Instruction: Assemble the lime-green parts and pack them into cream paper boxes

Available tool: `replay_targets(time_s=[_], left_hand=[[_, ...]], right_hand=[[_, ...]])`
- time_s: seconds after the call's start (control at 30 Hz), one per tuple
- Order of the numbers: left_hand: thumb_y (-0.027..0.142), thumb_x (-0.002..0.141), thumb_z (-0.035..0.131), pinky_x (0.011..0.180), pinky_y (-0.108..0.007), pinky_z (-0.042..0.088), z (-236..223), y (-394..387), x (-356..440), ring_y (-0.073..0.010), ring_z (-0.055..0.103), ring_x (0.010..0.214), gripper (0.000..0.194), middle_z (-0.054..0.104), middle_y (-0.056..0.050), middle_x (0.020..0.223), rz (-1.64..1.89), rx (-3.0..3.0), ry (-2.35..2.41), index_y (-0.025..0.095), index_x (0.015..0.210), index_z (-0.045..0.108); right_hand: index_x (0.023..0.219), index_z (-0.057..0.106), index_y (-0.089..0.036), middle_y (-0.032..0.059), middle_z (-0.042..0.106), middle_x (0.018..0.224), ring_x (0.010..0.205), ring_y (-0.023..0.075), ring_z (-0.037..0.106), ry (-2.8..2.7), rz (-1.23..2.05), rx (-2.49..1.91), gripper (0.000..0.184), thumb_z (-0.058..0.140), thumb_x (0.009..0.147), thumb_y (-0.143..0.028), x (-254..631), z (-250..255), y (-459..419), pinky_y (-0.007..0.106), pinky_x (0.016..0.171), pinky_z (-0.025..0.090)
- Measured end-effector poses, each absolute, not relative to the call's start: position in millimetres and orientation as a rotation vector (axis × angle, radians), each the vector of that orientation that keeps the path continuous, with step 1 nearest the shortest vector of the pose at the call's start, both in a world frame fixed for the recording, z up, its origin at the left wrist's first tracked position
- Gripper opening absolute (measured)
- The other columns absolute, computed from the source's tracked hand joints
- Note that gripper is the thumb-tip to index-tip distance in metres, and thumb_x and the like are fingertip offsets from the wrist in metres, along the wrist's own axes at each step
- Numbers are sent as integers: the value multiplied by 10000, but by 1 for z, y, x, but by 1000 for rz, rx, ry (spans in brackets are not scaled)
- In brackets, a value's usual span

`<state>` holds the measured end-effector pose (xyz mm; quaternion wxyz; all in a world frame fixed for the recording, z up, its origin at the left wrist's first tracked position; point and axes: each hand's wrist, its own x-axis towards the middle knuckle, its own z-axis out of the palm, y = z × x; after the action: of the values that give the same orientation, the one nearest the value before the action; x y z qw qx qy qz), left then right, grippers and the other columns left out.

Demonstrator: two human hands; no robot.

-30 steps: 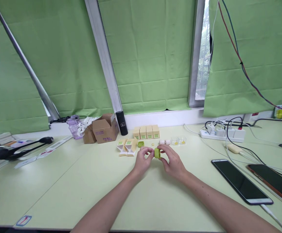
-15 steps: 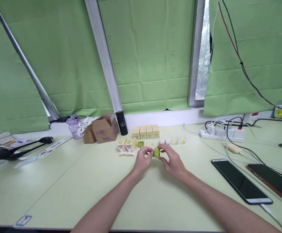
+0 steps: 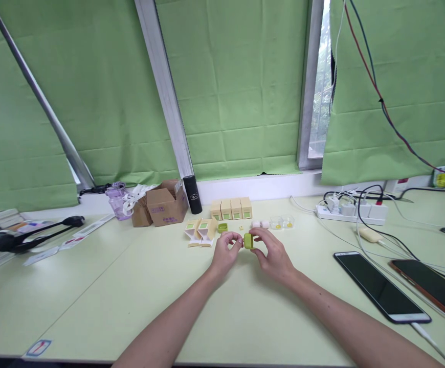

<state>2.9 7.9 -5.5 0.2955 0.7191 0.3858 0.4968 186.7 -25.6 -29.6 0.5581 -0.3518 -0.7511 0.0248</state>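
Observation:
My right hand (image 3: 272, 255) pinches a small olive-green square box (image 3: 248, 241) between thumb and fingers, a little above the table. My left hand (image 3: 226, 250) is closed, its fingertips pressed together right at the left side of the box. Whatever lies between those fingertips is too small to make out. Just behind the hands lies another small green tray-like piece (image 3: 222, 227), and near it a tiny yellow piece (image 3: 241, 228). Two pink pieces (image 3: 260, 224) and some clear cups with yellow bits (image 3: 282, 222) stand beyond my right hand.
Several small tan cartons (image 3: 230, 208) stand in a row at the back. Two opened cartons (image 3: 200, 232) lie left of my hands. Further left are a cardboard box (image 3: 167, 206) and a black bottle (image 3: 192, 194). Phones (image 3: 381, 286), cables and a power strip (image 3: 351, 212) occupy the right.
The green box has turned slightly in my right hand, so more of its open side shows. Both hands stay in nearly the same place.

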Motion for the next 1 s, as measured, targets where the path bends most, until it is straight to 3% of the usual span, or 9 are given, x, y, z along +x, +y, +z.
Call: replay_targets(time_s=[0.77, 1.0], left_hand=[[384, 868, 652, 833, -341, 465, -7, 13, 0, -212, 634, 823, 232, 680, -43, 777, 1305, 1779, 1006, 182, 754, 652], [315, 872, 621, 928, -413, 432, -10, 17, -5, -277, 672, 1030, 239, 758, -88, 983, 1349, 1789, 1081, 189, 1067, 680]], right_hand=[[1374, 520, -277, 104, 665, 1315, 1248, 291, 625, -1803, -11, -895, 509, 550, 898, -100, 188, -30, -27, 503, 973, 610], [1433, 477, -272, 134, 597, 1353, 1250, 303, 615, -1831, -1, -928, 538, 514, 927, -95, 189, -23, -34, 506, 973, 607]])
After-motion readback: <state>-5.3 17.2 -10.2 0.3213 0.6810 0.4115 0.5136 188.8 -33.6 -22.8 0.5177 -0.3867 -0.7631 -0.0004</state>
